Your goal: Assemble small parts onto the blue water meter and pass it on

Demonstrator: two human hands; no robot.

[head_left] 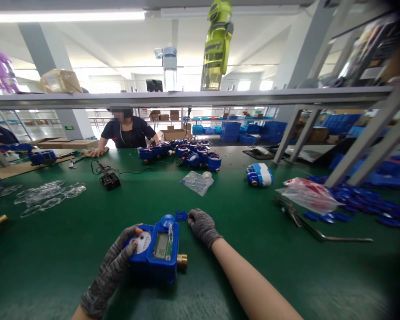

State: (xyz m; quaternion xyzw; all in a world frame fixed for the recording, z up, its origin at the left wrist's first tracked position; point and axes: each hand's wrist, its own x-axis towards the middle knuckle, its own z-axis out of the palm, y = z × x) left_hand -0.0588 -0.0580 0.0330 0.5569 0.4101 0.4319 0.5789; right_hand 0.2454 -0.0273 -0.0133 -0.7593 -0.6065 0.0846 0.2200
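Observation:
A blue water meter [160,253] with a grey display, a white dial and a brass fitting lies on the green table [70,249] just in front of me. My left hand [115,262], in a grey knit glove, grips the meter's left side, thumb on the dial. My right hand [202,226], gloved too, rests on the table beside the meter's far right corner, fingers curled around a small blue part [181,216]. Whether it holds that part I cannot tell for sure.
Several blue meters [186,155] stand at the table's far side, where a seated person [126,131] works. A black tool with cable [109,180], clear plastic covers [46,195], plastic bags [197,181], a wrapped meter [260,174], blue caps [360,200] and a metal tool [320,231] lie around.

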